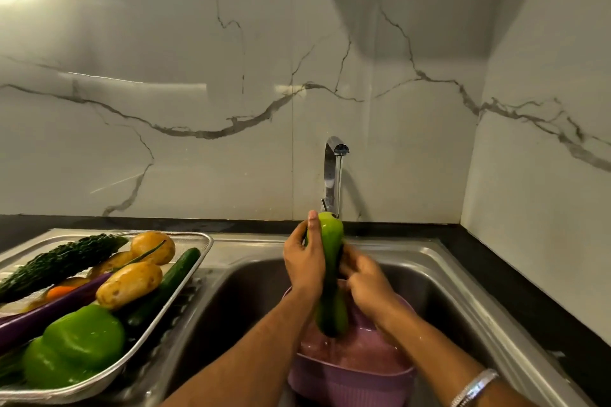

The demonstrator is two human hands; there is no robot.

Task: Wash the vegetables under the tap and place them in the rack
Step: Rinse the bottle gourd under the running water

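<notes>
Right hand (pixel 362 277) motion-blurred; purple basin (pixel 350 373) and rack (pixel 99 387) cut off below.

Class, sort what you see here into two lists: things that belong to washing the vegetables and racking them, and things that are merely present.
Belongs to the job:
left hand
right hand
long green gourd
tap
rack
washed vegetables
sink
purple basin

Merely present:
marble wall
bracelet
black counter
</notes>
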